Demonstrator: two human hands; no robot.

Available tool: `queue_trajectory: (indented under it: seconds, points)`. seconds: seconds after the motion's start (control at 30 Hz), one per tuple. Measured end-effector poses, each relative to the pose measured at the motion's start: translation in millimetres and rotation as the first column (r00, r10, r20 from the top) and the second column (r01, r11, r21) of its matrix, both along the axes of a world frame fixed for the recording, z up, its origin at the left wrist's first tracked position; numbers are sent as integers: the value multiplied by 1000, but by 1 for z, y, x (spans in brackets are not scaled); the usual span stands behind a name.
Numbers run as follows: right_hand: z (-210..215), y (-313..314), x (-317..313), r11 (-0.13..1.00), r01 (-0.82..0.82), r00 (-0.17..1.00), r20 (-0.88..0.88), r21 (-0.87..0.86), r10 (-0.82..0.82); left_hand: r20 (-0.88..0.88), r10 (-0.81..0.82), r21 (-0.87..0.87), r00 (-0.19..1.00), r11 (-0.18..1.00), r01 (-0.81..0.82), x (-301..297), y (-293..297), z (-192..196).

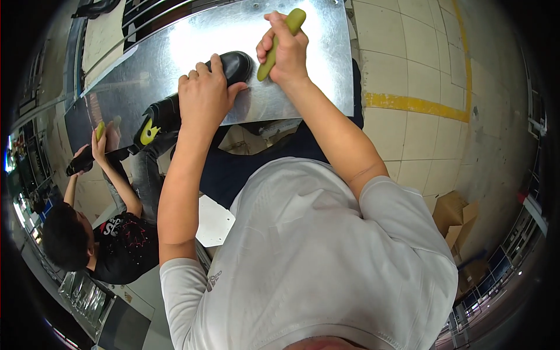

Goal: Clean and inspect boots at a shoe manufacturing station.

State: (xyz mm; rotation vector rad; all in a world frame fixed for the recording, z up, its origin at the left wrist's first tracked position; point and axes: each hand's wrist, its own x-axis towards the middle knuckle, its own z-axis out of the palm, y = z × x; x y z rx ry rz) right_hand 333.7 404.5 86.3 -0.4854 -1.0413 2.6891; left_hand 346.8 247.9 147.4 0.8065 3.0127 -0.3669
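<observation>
My left hand (204, 93) is wrapped over a black boot (236, 67) that lies on a shiny metal tabletop (146, 70). The rounded toe points right, past my fingers, and the dark shaft stretches left beneath my wrist. A yellow-green patch (149, 132) shows near the shaft's end; I cannot tell whether it belongs to the boot. In my right hand (287, 51) is a smooth olive-green bar (297, 20) with rounded ends, gripped in a closed fist. It is tilted, its lower end near the boot's toe but apart from it.
To the left a co-worker (125, 245) in a black shirt sits holding a dark item (80, 162) and a small yellow-green piece (101, 130). Metal rails (154, 17) run along the table's far side. An open cardboard box (455, 216) stands on the tiled floor at right, near a yellow line (417, 105).
</observation>
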Motion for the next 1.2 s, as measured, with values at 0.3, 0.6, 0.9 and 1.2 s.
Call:
queue_trajectory:
  seconds: [0.3,0.6,0.9,1.2]
  points:
    - [-5,-28,-16,998,65,994,85,-24,-63,-66,47,20,997,999,-46,7,9,-11]
    - [-3,-20,-43,992,-123,982,141,-38,127,-2,-157,117,988,981,156,0,-14,-16]
    - [-3,-28,-48,963,-254,961,139,92,240,-6,-249,160,969,956,246,0,-20,-20]
    - [-7,-29,-6,964,-256,953,149,-75,265,100,-382,290,919,894,340,17,-38,-3]
